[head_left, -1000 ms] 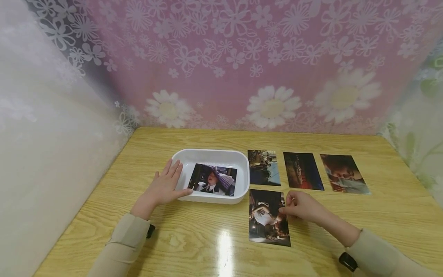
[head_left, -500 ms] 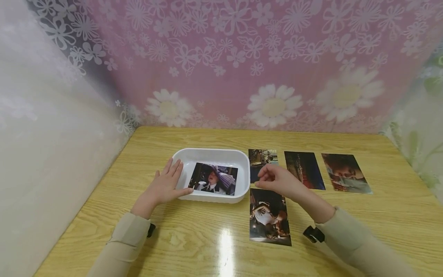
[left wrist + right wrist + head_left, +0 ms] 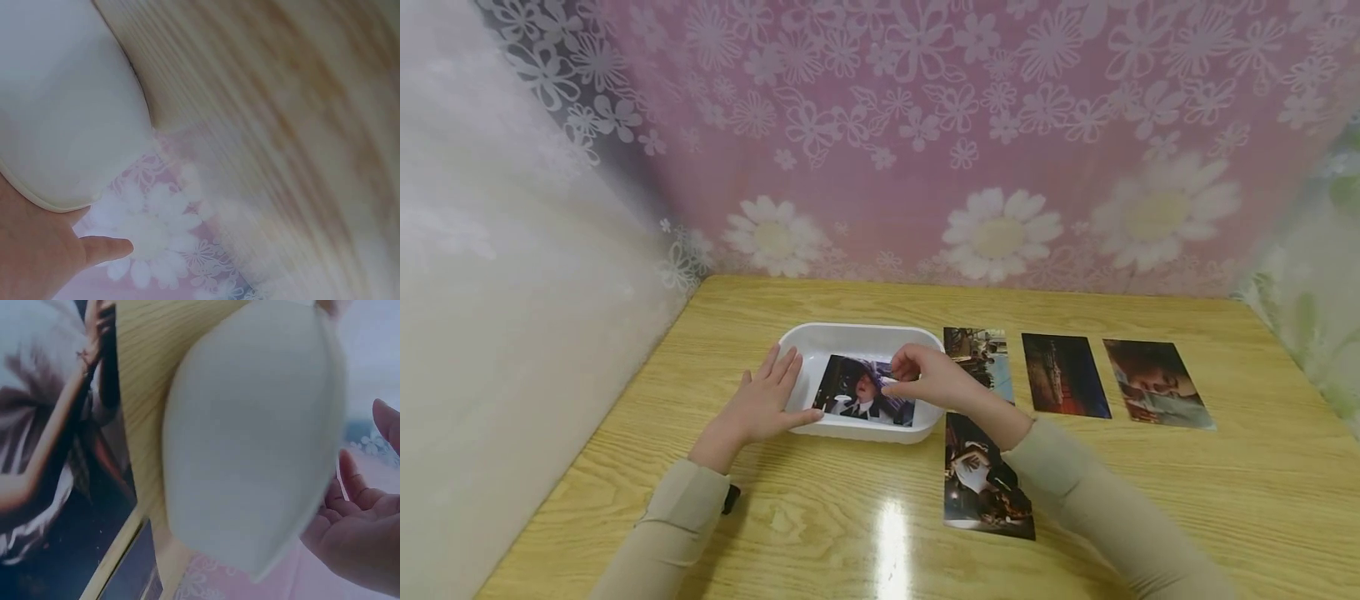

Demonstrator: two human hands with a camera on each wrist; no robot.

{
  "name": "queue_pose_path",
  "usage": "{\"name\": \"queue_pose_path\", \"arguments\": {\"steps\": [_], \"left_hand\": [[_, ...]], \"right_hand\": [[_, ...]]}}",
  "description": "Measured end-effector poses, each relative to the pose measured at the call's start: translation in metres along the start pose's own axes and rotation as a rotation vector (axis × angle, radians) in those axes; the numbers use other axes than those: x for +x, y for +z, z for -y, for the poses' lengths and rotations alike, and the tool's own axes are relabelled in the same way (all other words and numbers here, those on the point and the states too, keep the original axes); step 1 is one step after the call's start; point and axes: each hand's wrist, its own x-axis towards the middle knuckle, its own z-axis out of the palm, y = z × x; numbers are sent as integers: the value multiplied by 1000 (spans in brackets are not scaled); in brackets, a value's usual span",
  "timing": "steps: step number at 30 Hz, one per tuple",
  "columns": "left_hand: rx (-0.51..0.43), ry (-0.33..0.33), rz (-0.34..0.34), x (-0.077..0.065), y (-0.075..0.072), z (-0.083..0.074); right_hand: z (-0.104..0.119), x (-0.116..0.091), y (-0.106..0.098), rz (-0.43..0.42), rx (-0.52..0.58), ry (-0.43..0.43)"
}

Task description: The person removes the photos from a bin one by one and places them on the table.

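A white rectangular tray (image 3: 861,432) sits on the wooden table with one photo (image 3: 853,398) lying inside it. My left hand (image 3: 756,411) rests on the tray's left rim, fingers spread and straight; the left wrist view shows that hand (image 3: 44,250) against the tray wall (image 3: 69,112). Over the right part of the tray is my right hand (image 3: 928,379), its fingers loosely bent above the photo. From the right wrist, thumb and fingers of this hand (image 3: 356,531) stand apart with nothing between them. Whether it touches the photo cannot be made out.
Right of the tray lie a photo with blue tones (image 3: 977,354), a dark red-and-blue photo (image 3: 1063,375) and a photo of a face (image 3: 1157,383) in a row. Nearer the front, another photo (image 3: 981,492) is partly under the right forearm. A flowered pink cloth (image 3: 880,167) hangs behind.
My right hand has left the edge of the front photo and moved left over the tray. That photo stays on the table. The left hand keeps its place on the rim.
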Motion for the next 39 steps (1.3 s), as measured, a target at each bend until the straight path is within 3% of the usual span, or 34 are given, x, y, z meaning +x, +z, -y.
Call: {"name": "queue_pose_path", "arguments": {"steps": [5, 11, 18, 29, 39], "left_hand": [[6, 1, -7, 1, 0, 0], [1, 8, 1, 2, 0, -1], [1, 6, -14, 3, 1, -1], [1, 5, -11, 3, -1, -1], [2, 1, -18, 0, 1, 0]], "right_hand": [[-8, 18, 17, 53, -254, -21], [-15, 27, 33, 136, -596, 53], [-20, 31, 39, 147, -848, 99], [-21, 42, 38, 131, -907, 224], [-24, 46, 39, 89, -827, 250]]}}
